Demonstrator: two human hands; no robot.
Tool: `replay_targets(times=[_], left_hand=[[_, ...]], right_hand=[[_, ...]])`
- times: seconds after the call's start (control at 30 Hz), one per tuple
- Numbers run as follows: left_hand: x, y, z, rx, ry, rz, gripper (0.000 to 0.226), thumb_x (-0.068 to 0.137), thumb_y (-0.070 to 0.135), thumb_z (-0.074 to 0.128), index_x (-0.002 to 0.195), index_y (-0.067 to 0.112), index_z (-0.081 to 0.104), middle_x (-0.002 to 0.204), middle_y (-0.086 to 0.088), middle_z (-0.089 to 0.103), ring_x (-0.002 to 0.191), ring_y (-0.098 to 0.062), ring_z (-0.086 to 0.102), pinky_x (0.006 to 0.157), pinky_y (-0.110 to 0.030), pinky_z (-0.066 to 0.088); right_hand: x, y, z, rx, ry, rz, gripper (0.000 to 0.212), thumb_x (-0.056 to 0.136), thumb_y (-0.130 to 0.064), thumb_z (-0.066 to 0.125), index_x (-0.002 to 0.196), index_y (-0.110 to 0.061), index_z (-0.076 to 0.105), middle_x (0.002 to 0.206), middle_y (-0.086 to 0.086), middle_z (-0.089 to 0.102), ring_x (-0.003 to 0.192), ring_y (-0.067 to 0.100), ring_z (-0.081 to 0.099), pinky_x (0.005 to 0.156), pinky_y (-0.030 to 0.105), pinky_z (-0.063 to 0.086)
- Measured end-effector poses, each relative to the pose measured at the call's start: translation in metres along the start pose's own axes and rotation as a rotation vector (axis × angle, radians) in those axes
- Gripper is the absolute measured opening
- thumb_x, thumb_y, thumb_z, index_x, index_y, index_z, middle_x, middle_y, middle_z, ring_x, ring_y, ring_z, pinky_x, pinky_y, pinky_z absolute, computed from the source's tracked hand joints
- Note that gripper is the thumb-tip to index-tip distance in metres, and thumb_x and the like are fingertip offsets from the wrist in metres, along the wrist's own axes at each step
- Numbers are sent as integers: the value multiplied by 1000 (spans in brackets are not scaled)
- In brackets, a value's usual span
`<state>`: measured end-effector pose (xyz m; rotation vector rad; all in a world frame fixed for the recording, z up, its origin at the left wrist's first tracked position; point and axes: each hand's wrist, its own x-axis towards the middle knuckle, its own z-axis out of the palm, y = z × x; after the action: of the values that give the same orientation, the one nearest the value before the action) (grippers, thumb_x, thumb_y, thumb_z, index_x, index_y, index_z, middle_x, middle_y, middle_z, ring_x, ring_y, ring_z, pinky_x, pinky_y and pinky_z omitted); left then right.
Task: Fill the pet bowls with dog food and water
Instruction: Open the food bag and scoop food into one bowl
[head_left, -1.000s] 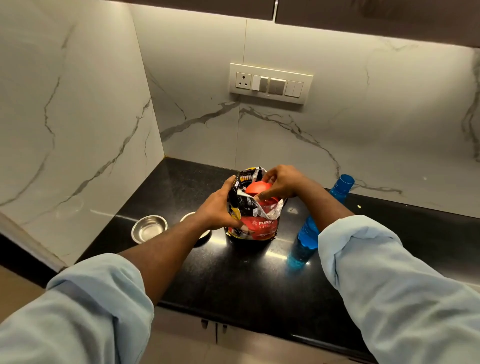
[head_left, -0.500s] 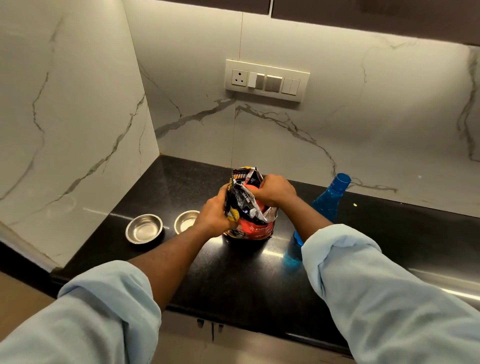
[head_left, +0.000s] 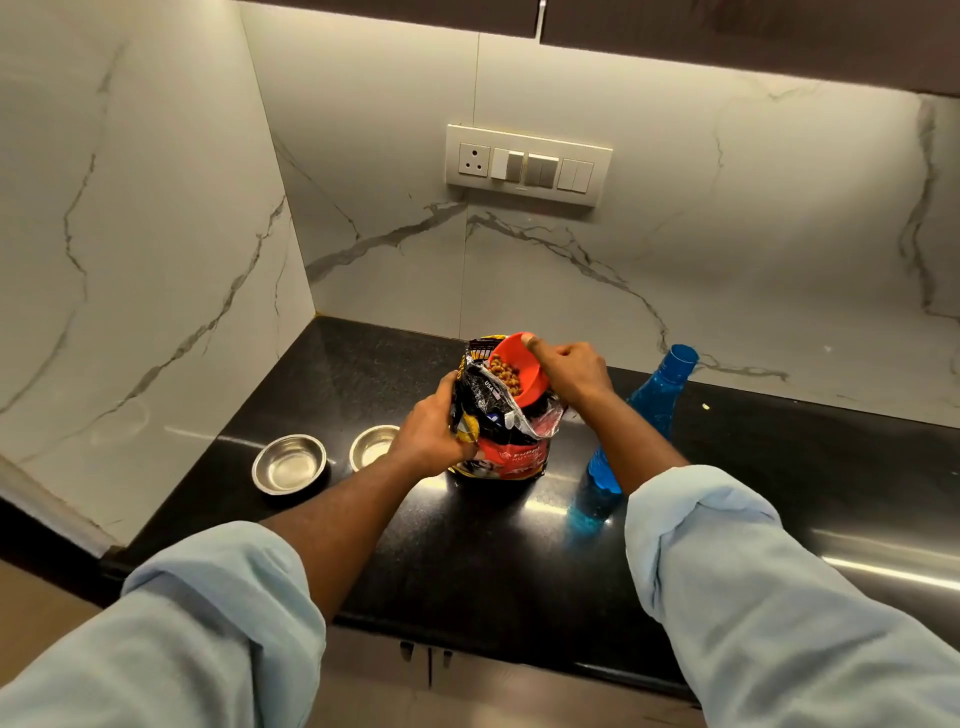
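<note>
Right hand (head_left: 569, 371), a moment ago sunk in the dog food bag (head_left: 501, 441), now lifts the kibble-filled red scoop (head_left: 524, 371) clear, fingers clamped on its rim, while my left hand (head_left: 431, 434) grips the bag's side; both steel bowls (head_left: 289, 463) sit empty just left of it.

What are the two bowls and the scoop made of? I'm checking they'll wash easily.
Left bowl and right bowl: seemingly polished steel, mirror-like glints. Red scoop in the right hand: probably plastic, uniform matte colour.

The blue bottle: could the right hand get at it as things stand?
Probably not at once: the right hand holds a red scoop of kibble. The blue bottle stands open beside that forearm, with nothing between them.
</note>
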<state>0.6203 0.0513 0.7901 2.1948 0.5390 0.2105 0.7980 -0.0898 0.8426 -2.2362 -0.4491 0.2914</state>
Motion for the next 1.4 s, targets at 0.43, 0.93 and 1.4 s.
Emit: replay_targets(times=[0.43, 0.93, 1.4], left_hand=[[4, -1, -9, -7, -21, 24, 118, 69, 24, 93, 162, 29, 20, 147, -3, 58, 135, -25, 57, 112, -51, 50], [-5, -40, -56, 63, 144, -82, 97, 80, 33, 89, 159, 21, 33, 153, -9, 53, 132, -25, 61, 102, -38, 52], [-59, -142, -113, 35, 395, -464, 61, 82, 37, 85, 134, 18, 59, 141, -9, 58, 127, -27, 59, 106, -39, 50]], right_hand=[[-17, 12, -19, 318, 105, 170, 62, 94, -70, 59, 75, -12, 66, 61, 9, 67, 44, 15, 59, 47, 27, 43], [-32, -87, -9, 789, -57, 82, 49, 97, -59, 64, 101, -10, 61, 71, 14, 66, 51, 17, 58, 46, 26, 48], [-50, -118, 147, 576, -372, 121, 46, 97, -62, 63, 99, -17, 65, 58, 6, 73, 49, 16, 68, 47, 25, 56]])
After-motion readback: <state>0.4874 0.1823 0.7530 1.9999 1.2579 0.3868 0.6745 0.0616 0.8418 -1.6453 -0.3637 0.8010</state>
